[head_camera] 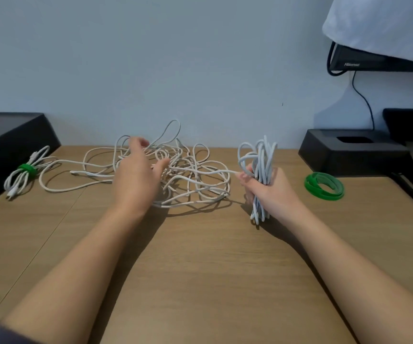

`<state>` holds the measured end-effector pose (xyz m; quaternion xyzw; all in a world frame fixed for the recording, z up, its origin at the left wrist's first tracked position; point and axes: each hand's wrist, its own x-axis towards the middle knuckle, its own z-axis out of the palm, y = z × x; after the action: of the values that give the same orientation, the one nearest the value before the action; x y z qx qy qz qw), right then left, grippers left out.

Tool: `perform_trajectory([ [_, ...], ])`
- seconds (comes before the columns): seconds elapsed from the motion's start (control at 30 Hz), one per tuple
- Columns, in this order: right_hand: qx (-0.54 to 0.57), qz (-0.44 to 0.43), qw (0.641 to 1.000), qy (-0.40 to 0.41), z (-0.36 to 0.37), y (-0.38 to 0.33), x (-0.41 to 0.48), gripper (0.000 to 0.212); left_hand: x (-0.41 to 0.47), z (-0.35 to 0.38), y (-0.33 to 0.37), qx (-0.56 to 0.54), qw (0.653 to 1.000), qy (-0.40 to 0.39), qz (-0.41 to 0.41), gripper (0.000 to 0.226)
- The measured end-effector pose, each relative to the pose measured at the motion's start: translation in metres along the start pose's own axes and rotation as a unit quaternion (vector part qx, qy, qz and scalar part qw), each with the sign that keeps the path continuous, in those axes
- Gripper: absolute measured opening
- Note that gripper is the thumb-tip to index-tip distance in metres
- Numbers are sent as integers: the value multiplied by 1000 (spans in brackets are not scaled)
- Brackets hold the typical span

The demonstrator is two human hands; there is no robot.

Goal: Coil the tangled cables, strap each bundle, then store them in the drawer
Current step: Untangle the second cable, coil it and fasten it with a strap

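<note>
A wooden surface is running up to a pale wall. The right hand is gripping a half-wound coil of white cable around its middle, holding it upright with its lower loops brushing the surface. One strand is trailing from the coil leftward into the tangle lying between the hands. The left hand is hovering over the tangle's left part, fingers spread and holding nothing; whether it is touching a loop is unclear. Far left of it a finished bundle is lying in its green strap; a strap roll is waiting just right of the right hand. No drawer is showing. The cable is looking light, limp and springy, likely snagging on itself, so taking the trailing strand near the coil and feeding it in gently seems wisest.
</note>
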<state>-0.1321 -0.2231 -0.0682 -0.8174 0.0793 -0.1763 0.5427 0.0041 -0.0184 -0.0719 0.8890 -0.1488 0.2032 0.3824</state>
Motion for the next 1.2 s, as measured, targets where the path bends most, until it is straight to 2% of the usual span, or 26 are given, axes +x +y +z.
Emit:
perform_trajectory([
  [0.03, -13, 0, 1000, 17, 1, 0, 0, 17, 1, 0, -3, 45, 998, 0, 46, 43],
  [0.1, -46, -17, 998, 48, 2, 1, 0, 12, 4, 0, -6, 129, 984, 15, 125, 31],
  [0.2, -81, -41, 992, 90, 4, 4, 1, 25, 5, 4, -2, 161, 971, 55, 167, 22],
  [0.27, -108, -37, 987, 110, 5, 6, 4, 30, 2, 6, 2, 70, 986, 67, 136, 20],
  [0.33, -137, -24, 982, 131, 6, 9, 7, 32, 2, 5, 5, -143, 987, 26, 70, 22],
  [0.4, -160, -10, 975, 151, 4, 13, 10, 29, 5, 0, 9, -362, 931, -35, -1, 29],
  [0.47, -175, -7, 969, 175, 2, 16, 9, 19, 8, -9, 11, -519, 848, -98, -49, 28],
  [0.53, -170, -8, 960, 221, 0, 17, 9, 11, 10, -15, 7, -611, 771, -166, -74, 26],
  [0.57, -155, -1, 957, 246, -1, 16, 9, 10, 12, -16, 4, -616, 758, -197, -81, 26],
  [0.63, -106, 36, 951, 289, -3, 15, 11, 13, 13, -15, -2, -574, 775, -251, -87, 27],
  [0.67, -78, 57, 948, 305, -5, 16, 13, 15, 13, -14, -4, -534, 797, -268, -87, 28],
  [0.7, -55, 70, 944, 317, -6, 16, 14, 17, 12, -12, -5, -471, 835, -272, -80, 28],
  [0.77, -25, 82, 939, 333, -9, 16, 15, 17, 9, -9, -4, -257, 936, -240, -18, 23],
  [0.8, -13, 86, 937, 339, -9, 16, 15, 17, 8, -7, -4, -134, 967, -217, 29, 17],
  [0.83, 1, 88, 935, 344, -9, 16, 14, 17, 5, -5, -4, -34, 978, -195, 73, 16],
  [0.9, 34, 85, 936, 340, -8, 14, 13, 16, 2, -4, -1, 67, 980, -140, 125, 20],
  [1.0, 65, 78, 941, 322, -4, 9, 11, 16, 1, -1, 8, 125, 977, -49, 168, 25],
  [1.1, 71, 96, 945, 305, -1, 8, 9, 28, -6, -1, 18, 71, 975, -6, 209, 32],
  [1.2, 83, 114, 952, 272, 1, 6, 7, 30, -11, -4, 23, 18, 957, 66, 281, 11],
])
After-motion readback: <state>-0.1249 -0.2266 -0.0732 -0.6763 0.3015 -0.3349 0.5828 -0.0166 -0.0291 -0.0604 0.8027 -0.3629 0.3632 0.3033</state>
